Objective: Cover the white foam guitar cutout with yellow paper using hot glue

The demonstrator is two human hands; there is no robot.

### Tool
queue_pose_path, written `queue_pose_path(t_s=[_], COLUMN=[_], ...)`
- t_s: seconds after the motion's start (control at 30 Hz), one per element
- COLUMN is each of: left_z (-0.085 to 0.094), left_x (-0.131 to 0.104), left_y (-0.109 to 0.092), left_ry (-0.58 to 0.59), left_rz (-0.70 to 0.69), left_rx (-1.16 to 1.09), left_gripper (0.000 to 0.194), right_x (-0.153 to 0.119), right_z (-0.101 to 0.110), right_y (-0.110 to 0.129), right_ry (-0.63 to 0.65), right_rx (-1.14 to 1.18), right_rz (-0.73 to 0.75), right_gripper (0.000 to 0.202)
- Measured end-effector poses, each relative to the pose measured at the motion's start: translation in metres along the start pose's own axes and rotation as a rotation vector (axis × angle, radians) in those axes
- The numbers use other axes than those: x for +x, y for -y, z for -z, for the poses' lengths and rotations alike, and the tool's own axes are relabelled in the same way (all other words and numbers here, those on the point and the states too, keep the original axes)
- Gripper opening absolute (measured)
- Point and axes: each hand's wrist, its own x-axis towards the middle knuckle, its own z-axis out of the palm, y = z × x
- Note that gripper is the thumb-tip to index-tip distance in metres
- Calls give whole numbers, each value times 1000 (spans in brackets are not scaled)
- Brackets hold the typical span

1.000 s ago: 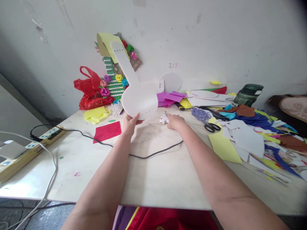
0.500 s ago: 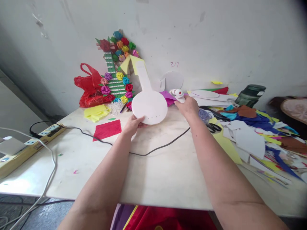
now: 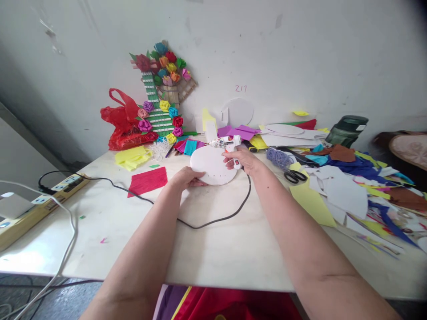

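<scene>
My left hand (image 3: 191, 177) pinches the near edge of a white card cutout (image 3: 208, 164), which has a round body, a narrow neck at its far end and a row of small dots near its close edge. In my right hand (image 3: 245, 160) is a white hot glue gun (image 3: 237, 141), held over the far right part of the round body. Its nozzle points left, but I cannot tell whether it touches the card. A black cord (image 3: 216, 221) runs from the gun across the table (image 3: 213, 253).
Behind stands a decoration of paper flowers (image 3: 160, 106) beside a red plastic bag (image 3: 122, 122). A power strip (image 3: 60, 193) lies on the left. Scissors (image 3: 295, 176), purple yarn (image 3: 278, 158), paper scraps (image 3: 347, 191) and a dark green bottle (image 3: 347, 132) are on the right.
The cutout has been lowered and tilted away, its neck now pointing toward the wall. My right hand has brought the glue gun left and nearer, over the cutout.
</scene>
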Motion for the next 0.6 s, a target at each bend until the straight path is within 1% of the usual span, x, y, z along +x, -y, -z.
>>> queue_pose_path(t_s=[0.07, 0.13, 0.2, 0.27, 0.33, 0.4, 0.5, 0.53, 0.6], left_z=[2, 5, 8, 11, 13, 13, 10, 9, 9], left_x=[-1, -1, -2, -2, -4, -7, -13, -14, -15], left_y=[-2, -4, -5, -6, -7, -10, -15, -16, -15], left_ry=[-26, -44, -55, -74, -102, -165, -349, -410, -491], left_rz=[69, 127, 162, 164, 144, 116, 63, 18, -138], left_rx=[77, 162, 255, 376, 571, 837, 1202, 1272, 1350], left_gripper=[13, 15, 22, 32, 43, 51, 63, 67, 77], right_x=[3, 4, 4, 5, 6, 8, 9, 9, 7], right_z=[0, -1, -2, -2, -3, -3, -3, -4, -5], right_y=[-7, -12, -16, -21, -25, -28, -30, -30, -29], right_ry=[22, 18, 11, 7, 1, -1, -2, -3, -6], right_rx=[-5, -5, -2, 1, 3, 0, -10, -13, -16], right_rz=[-24, -45, -69, -87, -97, -104, -116, -118, -117], right_gripper=[20, 20, 20, 20, 20, 20, 19, 19, 18])
